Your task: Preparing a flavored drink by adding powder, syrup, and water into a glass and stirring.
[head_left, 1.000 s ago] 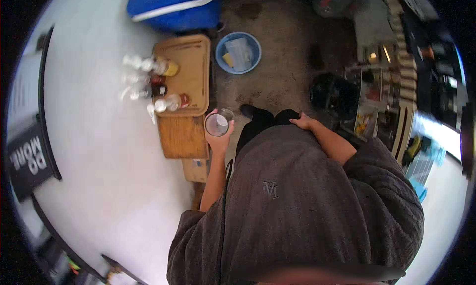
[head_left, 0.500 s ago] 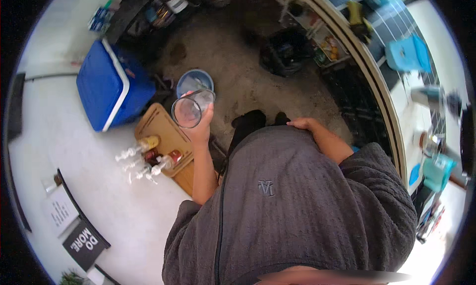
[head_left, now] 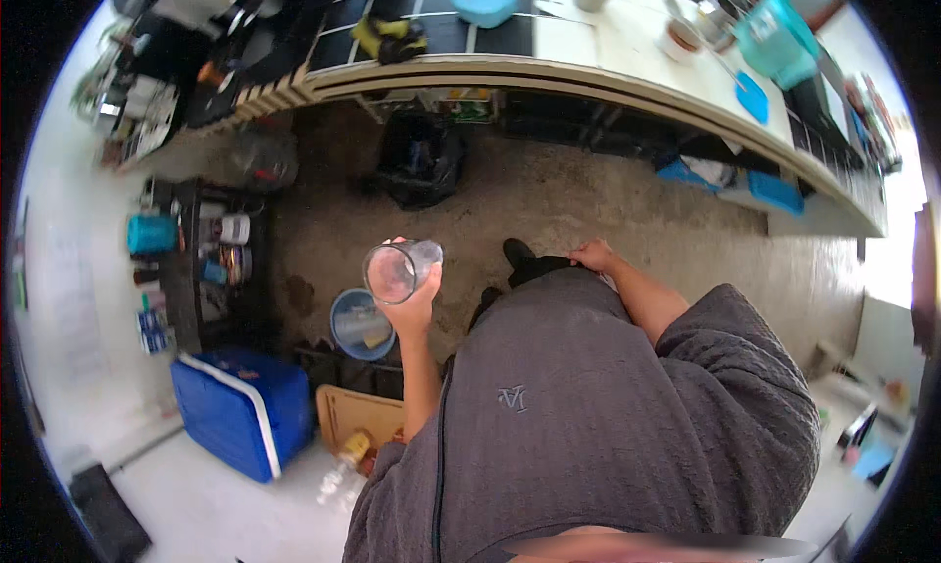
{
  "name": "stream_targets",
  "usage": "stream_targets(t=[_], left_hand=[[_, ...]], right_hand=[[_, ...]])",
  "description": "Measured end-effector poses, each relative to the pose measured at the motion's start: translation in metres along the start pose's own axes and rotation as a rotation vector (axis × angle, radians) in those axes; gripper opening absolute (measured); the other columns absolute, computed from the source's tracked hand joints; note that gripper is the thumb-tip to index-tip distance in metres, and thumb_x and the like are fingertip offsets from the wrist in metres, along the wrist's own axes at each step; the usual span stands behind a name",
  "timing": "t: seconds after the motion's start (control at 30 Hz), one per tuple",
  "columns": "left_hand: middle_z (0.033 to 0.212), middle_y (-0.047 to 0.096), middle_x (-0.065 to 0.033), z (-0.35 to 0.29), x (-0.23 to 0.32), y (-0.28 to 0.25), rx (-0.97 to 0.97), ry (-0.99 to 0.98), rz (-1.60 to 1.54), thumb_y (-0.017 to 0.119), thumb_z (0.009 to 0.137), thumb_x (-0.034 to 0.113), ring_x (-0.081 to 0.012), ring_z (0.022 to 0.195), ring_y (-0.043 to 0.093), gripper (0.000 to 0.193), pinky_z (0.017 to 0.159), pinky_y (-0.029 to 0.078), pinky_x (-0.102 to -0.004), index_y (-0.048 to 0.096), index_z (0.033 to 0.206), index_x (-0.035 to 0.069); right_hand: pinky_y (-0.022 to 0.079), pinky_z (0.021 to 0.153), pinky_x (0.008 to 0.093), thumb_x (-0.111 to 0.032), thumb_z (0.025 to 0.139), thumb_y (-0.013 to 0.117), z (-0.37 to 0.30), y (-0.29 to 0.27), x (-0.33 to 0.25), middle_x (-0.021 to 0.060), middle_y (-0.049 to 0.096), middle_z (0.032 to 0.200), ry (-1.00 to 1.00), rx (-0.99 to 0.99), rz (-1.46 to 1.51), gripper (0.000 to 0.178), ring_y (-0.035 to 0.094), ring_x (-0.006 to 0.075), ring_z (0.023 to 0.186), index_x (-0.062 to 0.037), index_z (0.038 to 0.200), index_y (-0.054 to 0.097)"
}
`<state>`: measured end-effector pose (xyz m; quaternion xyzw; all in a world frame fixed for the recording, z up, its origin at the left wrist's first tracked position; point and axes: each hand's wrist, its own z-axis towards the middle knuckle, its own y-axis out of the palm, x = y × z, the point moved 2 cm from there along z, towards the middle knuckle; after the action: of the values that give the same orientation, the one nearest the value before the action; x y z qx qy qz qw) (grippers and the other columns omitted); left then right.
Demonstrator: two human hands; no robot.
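Note:
A clear drinking glass [head_left: 417,260] is tilted in front of my body, its round rim facing up toward me. My left hand [head_left: 416,306] is wrapped round it from below, and the fingers show partly through the wall. No drink can be made out inside. At my waist my right hand [head_left: 591,254] is closed on dark cloth [head_left: 552,264] near the hem of my grey shirt [head_left: 598,387]. A blue bucket [head_left: 339,338] stands below and left of the glass, holding a clear container and something yellowish.
A blue cooler [head_left: 221,411] with a white-edged lid is at lower left, near a brown board [head_left: 343,406] with pump bottles [head_left: 351,453]. Ahead stand a black-lined bin [head_left: 421,166] and a long counter [head_left: 564,42]. Shelves [head_left: 221,259] hold several items at left.
The view has swung to the left-to-right counter, which now runs across the top. I still hold the glass in my left hand; my right hand remains at my waist.

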<state>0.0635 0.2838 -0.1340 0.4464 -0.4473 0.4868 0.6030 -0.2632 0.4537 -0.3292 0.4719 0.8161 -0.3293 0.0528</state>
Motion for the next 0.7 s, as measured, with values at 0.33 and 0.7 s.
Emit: stream_targets(t=[0.33, 0.7], left_hand=[[0.12, 0.056, -0.0124, 0.001, -0.001, 0.047, -0.575, -0.019, 0.135, 0.079, 0.066, -0.003, -0.0208, 0.107, 0.056, 0.063, 0.093, 0.048, -0.0361, 0.048, 0.121, 0.002], [0.12, 0.054, -0.0145, -0.069, -0.013, 0.191, -1.18, -0.209, -0.104, 0.077, 0.065, -0.008, -0.0243, 0.113, 0.053, 0.066, 0.097, 0.044, -0.0385, 0.044, 0.122, 0.003]], right_hand=[[0.051, 0.081, 0.0363, -0.031, 0.084, 0.061, -0.085, 0.121, 0.134, 0.0172, 0.069, 0.09, 0.228, 0.484, 0.38, 0.029, 0.066, 0.0294, 0.088, -0.0072, 0.099, 0.07], [0.049, 0.087, 0.0359, -0.029, 0.08, 0.066, -0.181, 0.221, 0.207, 0.0147, 0.069, 0.103, 0.796, 0.878, 1.043, 0.035, 0.064, 0.0287, 0.099, -0.0051, 0.105, 0.068]])
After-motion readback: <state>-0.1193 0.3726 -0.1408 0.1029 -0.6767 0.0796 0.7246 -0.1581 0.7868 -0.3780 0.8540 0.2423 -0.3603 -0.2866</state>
